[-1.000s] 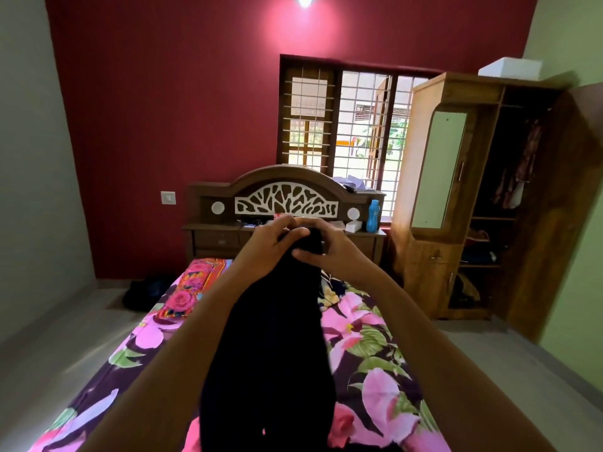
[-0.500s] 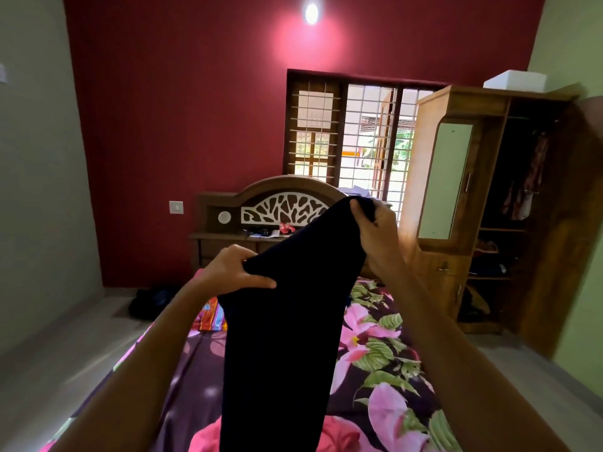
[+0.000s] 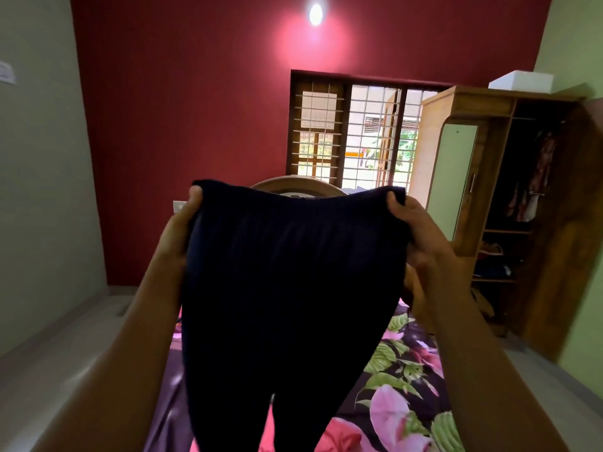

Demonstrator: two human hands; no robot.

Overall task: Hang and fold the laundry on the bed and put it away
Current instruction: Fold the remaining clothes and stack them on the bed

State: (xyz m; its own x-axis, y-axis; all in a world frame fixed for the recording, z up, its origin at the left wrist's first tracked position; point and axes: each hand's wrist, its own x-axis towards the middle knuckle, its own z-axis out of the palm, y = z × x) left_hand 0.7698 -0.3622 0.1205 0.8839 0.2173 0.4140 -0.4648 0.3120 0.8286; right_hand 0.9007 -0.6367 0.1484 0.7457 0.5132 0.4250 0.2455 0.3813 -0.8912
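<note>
**Trousers spread wide by the waist**

The bed [image 3: 401, 363] lay under the person, its flowered sheet showing either side of the cloth. The wardrobe [image 3: 470, 106] stood open off to the right, with clothes hanging inside.

A second before, the trousers [image 3: 287, 288] had been a narrow bunch with both hands together at the top. The hands had then drawn apart and risen. The waistband now ran taut between them, level with the top of the headboard [image 3: 287, 184], and the two legs hung down over the bed, parting near the bottom of the view. To my eye that was the shake-out finished: the garment was open and square, ready either to be laid down and folded or carried to the wardrobe.

The left hand [image 3: 177, 230] gripped the left corner of the waistband and the right hand [image 3: 421, 236] the right corner. Both were closed tight on the cloth. The left thumb [image 3: 195, 199] and right thumb [image 3: 393, 200] pressed on the near face, and the fingers were hidden behind the fabric.
</note>
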